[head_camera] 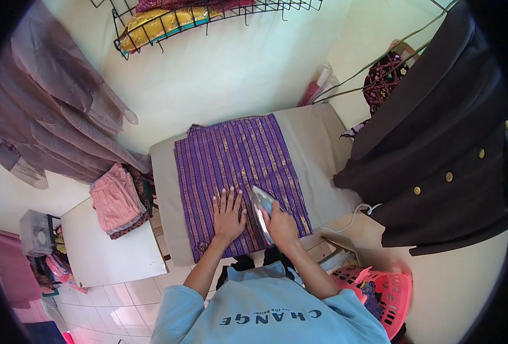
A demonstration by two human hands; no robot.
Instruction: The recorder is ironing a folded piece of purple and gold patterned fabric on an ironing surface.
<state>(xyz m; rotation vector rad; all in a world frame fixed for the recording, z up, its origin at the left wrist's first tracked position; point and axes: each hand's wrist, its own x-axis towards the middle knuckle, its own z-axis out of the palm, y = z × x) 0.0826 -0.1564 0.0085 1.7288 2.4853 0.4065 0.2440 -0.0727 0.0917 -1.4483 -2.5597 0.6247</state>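
A purple striped cloth (236,150) with gold patterning lies folded on a padded ironing table (322,146) covered in beige fabric. My left hand (229,217) rests flat on the cloth with its fingers spread. Just to its right, my right hand (281,225) grips the handle of a clothes iron (260,202). The iron's pointed tip faces the wall, and it is on or very close to the cloth; its soleplate contact is hidden. A pale cord (348,223) hangs by the table's right edge.
Folded garments, a pink one (118,198) on top, lie on a white table (112,253) at left. A pink plastic basket (393,296) holds clothes at lower right. A dark buttoned garment (426,150) and a mauve garment (64,99) hang at the sides; a wire rack (206,30) is above.
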